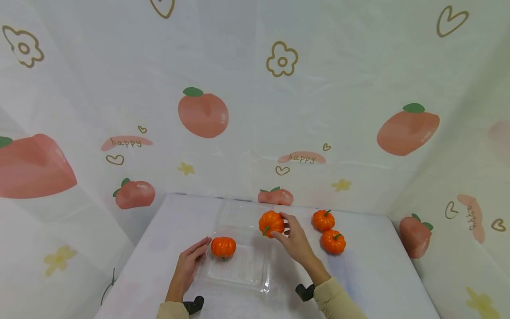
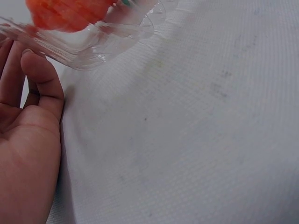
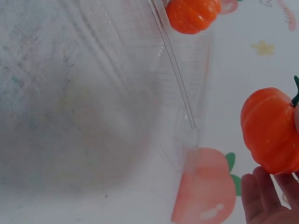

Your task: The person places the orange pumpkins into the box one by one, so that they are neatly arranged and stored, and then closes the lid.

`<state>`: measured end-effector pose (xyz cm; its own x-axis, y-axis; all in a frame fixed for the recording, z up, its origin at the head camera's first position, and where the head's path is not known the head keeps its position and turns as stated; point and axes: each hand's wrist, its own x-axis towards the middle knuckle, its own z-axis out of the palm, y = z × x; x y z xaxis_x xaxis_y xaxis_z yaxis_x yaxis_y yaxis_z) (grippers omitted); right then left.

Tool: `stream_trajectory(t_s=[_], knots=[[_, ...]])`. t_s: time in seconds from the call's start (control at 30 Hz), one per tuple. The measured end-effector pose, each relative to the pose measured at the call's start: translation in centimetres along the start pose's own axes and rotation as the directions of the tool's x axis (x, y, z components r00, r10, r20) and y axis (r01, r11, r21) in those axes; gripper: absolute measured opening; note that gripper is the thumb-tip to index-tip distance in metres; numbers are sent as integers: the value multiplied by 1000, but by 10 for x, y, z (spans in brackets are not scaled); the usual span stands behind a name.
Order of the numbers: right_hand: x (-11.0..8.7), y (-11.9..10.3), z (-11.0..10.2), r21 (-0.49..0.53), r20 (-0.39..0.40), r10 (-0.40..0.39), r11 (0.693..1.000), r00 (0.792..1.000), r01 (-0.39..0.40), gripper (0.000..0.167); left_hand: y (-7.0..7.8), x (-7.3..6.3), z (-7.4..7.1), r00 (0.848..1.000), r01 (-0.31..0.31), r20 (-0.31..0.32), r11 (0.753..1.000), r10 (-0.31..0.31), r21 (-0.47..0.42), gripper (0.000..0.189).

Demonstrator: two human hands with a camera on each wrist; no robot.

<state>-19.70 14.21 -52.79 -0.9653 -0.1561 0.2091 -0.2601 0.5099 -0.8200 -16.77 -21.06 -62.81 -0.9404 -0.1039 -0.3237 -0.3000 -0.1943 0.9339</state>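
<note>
A small orange toy pumpkin (image 1: 272,224) with a green stem is held between the thumb and fingers of my right hand (image 1: 294,239), raised over the right side of a clear plastic box (image 1: 247,266). The same pumpkin (image 3: 270,130) shows at the right edge of the right wrist view. Another orange pumpkin (image 1: 223,247) sits inside the box at its left. My left hand (image 1: 190,262) rests against the box's left side, its fingertips touching the clear wall (image 2: 84,56). The left thumb is hard to make out in the left wrist view.
Two more orange pumpkins, one behind (image 1: 323,220) and one in front (image 1: 333,242), sit on the white table (image 1: 382,274) to the right. The box's open lid (image 1: 239,215) lies toward the back. A printed curtain (image 1: 255,88) hangs behind and beside the table.
</note>
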Motion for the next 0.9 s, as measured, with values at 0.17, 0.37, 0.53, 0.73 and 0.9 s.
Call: stream_trajectory(t_s=[0.17, 0.37, 0.53, 0.73, 0.9], knots=[[-2, -2, 5, -10, 28, 16, 1000, 999, -15, 71, 0, 0, 0, 1000, 0, -9, 1000, 0, 19, 59], [-6, -2, 14, -16, 84, 21, 1000, 996, -20, 71, -1, 0, 0, 1000, 6, -8, 999, -6, 43, 64], [-10, -3, 20, -1, 114, -28, 1000, 993, 28, 70, -2, 1, -1, 1000, 5, -4, 1000, -4, 26, 64], [-11, -1, 25, -16, 149, -46, 999, 988, 49, 68, -3, 1, 0, 1000, -1, -13, 999, 2, 39, 60], [-12, 1, 29, -4, 170, -77, 997, 982, 78, 68, -2, 1, 0, 1000, -1, -19, 999, 2, 42, 59]])
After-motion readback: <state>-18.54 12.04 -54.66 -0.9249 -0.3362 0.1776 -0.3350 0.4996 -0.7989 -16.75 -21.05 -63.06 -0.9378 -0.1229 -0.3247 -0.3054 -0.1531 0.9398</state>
